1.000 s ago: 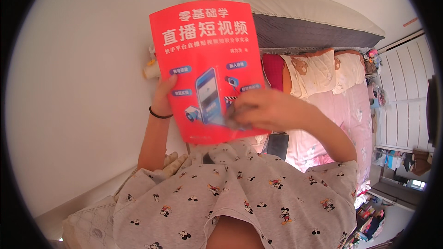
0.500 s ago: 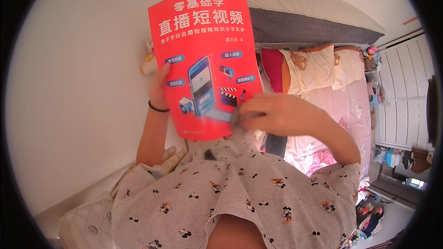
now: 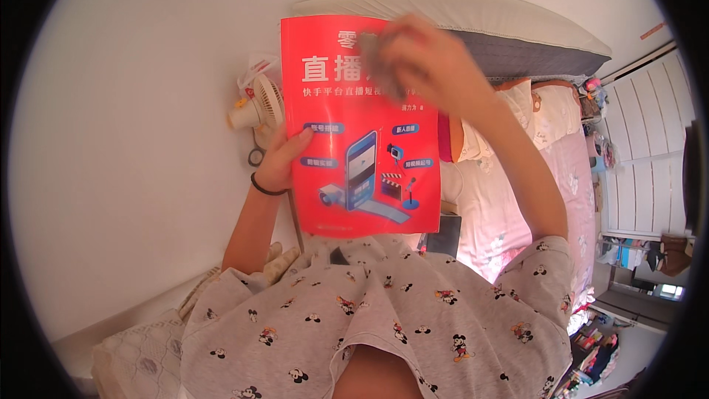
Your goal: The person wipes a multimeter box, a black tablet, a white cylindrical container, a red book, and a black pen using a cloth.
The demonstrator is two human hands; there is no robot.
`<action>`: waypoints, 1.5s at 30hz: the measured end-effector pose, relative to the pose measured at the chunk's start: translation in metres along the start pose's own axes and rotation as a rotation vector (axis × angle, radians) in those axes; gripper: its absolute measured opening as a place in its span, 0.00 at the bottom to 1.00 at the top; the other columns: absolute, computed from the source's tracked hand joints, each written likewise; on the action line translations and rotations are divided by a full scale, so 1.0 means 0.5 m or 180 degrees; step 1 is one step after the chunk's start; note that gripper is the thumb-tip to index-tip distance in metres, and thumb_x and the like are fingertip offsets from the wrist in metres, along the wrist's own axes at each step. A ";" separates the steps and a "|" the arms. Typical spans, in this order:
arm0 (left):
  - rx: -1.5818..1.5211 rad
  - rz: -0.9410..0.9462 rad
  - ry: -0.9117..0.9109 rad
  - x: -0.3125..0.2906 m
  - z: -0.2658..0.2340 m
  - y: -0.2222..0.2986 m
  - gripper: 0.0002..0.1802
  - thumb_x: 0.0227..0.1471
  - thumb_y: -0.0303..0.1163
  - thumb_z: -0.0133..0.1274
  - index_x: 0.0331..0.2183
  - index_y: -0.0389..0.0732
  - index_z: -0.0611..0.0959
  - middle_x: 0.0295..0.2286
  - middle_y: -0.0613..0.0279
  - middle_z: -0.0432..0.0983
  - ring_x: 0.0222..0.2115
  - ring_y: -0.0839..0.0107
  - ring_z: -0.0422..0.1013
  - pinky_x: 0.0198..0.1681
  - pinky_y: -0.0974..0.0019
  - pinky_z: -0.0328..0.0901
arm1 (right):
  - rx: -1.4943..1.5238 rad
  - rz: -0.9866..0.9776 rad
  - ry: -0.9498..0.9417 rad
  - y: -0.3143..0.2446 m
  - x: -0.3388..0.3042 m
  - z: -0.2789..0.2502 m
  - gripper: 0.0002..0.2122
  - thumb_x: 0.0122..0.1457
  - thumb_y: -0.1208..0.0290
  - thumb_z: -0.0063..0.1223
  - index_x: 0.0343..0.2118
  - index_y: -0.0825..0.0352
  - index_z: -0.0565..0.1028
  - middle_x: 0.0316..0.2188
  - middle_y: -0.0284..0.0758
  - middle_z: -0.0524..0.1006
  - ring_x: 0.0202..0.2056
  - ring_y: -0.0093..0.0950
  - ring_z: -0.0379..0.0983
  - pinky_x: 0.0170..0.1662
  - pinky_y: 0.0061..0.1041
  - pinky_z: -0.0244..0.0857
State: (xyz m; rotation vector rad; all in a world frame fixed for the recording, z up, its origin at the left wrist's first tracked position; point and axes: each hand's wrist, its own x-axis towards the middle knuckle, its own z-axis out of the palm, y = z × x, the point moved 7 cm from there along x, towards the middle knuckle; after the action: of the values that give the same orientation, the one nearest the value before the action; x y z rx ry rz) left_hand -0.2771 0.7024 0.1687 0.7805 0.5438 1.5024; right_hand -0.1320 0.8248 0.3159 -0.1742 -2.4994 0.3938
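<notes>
A red paperback book (image 3: 353, 129) with a printed phone and camera gear on its cover is held up before me, front cover facing me. My left hand (image 3: 284, 159) grips its left edge, thumb on the cover and the other fingers hidden behind. My right hand (image 3: 432, 59), smeared by motion, is closed around a grey cloth (image 3: 378, 66) at the upper right of the cover. The cloth covers part of the large title lettering. A black band circles my left wrist.
Behind the book's left edge stands a small cream fan (image 3: 262, 103). To the right lies a bed with a pink floral sheet (image 3: 509, 170) and pillows (image 3: 554, 107), its padded headboard (image 3: 517, 22) at the far side. A white wardrobe (image 3: 646, 155) is farther right.
My right hand has moved the cloth from the cover's lower right up to its upper right. The book has shifted right and slightly down and stands straighter, uncovering the fan.
</notes>
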 end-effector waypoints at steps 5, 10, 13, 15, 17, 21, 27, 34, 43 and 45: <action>-0.0054 0.0069 0.0364 -0.015 -0.028 -0.001 0.25 0.58 0.30 0.48 0.55 0.37 0.64 0.48 0.57 0.69 0.46 0.70 0.71 0.45 0.65 0.71 | 0.1700 0.1459 -0.1360 -0.076 -0.027 0.121 0.08 0.57 0.74 0.44 0.37 0.65 0.74 0.34 0.34 0.72 0.38 0.28 0.73 0.40 0.25 0.70; 0.0021 -0.0027 0.0107 -0.010 -0.002 0.005 0.25 0.57 0.29 0.48 0.55 0.37 0.63 0.48 0.57 0.69 0.46 0.70 0.71 0.45 0.64 0.70 | 0.0726 0.0782 0.0320 0.062 -0.017 -0.021 0.09 0.48 0.82 0.48 0.34 0.68 0.73 0.35 0.37 0.74 0.35 0.31 0.74 0.39 0.26 0.70; 0.0096 -0.0093 0.0196 -0.016 0.011 0.004 0.26 0.57 0.27 0.48 0.56 0.37 0.62 0.49 0.57 0.69 0.46 0.70 0.70 0.46 0.64 0.70 | 0.0112 0.0754 0.0842 0.082 -0.044 -0.043 0.09 0.47 0.84 0.48 0.33 0.68 0.72 0.36 0.39 0.73 0.36 0.34 0.74 0.38 0.28 0.70; 0.0174 -0.0045 0.0415 -0.026 0.000 0.006 0.26 0.57 0.27 0.48 0.56 0.37 0.62 0.49 0.56 0.69 0.47 0.70 0.70 0.47 0.64 0.69 | 0.0315 -0.0143 0.0246 -0.027 -0.038 0.011 0.11 0.45 0.85 0.49 0.33 0.67 0.72 0.37 0.38 0.73 0.38 0.37 0.74 0.39 0.31 0.70; 0.0385 -0.0014 0.0192 -0.019 0.006 0.006 0.26 0.57 0.26 0.48 0.57 0.37 0.62 0.49 0.56 0.69 0.47 0.70 0.69 0.48 0.65 0.68 | 0.0398 -0.0525 -0.0051 -0.082 -0.041 0.045 0.14 0.45 0.84 0.50 0.37 0.66 0.73 0.38 0.39 0.73 0.38 0.40 0.73 0.40 0.32 0.69; 0.0365 -0.0017 0.0574 0.002 0.024 0.008 0.27 0.57 0.24 0.47 0.57 0.37 0.62 0.49 0.57 0.69 0.47 0.71 0.69 0.48 0.65 0.67 | -0.0076 0.1001 0.0432 0.064 -0.039 -0.003 0.14 0.51 0.79 0.47 0.41 0.68 0.76 0.37 0.43 0.75 0.38 0.40 0.74 0.42 0.31 0.69; 0.1809 0.0728 0.0939 0.038 0.060 0.009 0.25 0.57 0.27 0.48 0.55 0.35 0.62 0.47 0.54 0.71 0.47 0.66 0.70 0.47 0.66 0.65 | 0.1208 0.2195 0.0340 0.032 -0.073 0.106 0.25 0.53 0.54 0.54 0.39 0.77 0.75 0.33 0.49 0.75 0.34 0.40 0.75 0.39 0.32 0.68; 0.3938 0.0313 0.0755 0.052 0.098 -0.028 0.35 0.50 0.33 0.53 0.58 0.43 0.59 0.44 0.40 0.70 0.29 0.45 0.74 0.30 0.52 0.68 | 0.0640 0.2546 0.0417 -0.002 -0.048 0.108 0.27 0.46 0.49 0.60 0.33 0.75 0.73 0.27 0.45 0.75 0.27 0.36 0.73 0.31 0.32 0.66; 0.5677 0.0246 0.0956 0.045 0.151 -0.069 0.48 0.44 0.42 0.59 0.62 0.43 0.55 0.47 0.33 0.68 0.26 0.47 0.76 0.26 0.58 0.71 | 0.1735 0.2579 0.1279 0.070 -0.144 0.155 0.11 0.53 0.69 0.52 0.27 0.74 0.76 0.15 0.33 0.73 0.19 0.18 0.65 0.23 0.22 0.60; 0.5745 0.0198 0.0923 0.034 0.164 -0.062 0.46 0.45 0.42 0.59 0.61 0.44 0.58 0.46 0.33 0.69 0.27 0.48 0.76 0.25 0.60 0.71 | 0.1833 0.2616 0.1216 0.088 -0.160 0.157 0.11 0.53 0.69 0.52 0.27 0.74 0.76 0.17 0.32 0.74 0.20 0.18 0.66 0.25 0.22 0.61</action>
State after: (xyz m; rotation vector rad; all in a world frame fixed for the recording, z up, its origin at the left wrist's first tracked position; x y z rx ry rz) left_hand -0.1950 0.7124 0.2019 1.8788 2.1891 0.8254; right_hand -0.1110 0.8306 0.1976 -0.9412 -1.7502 1.2474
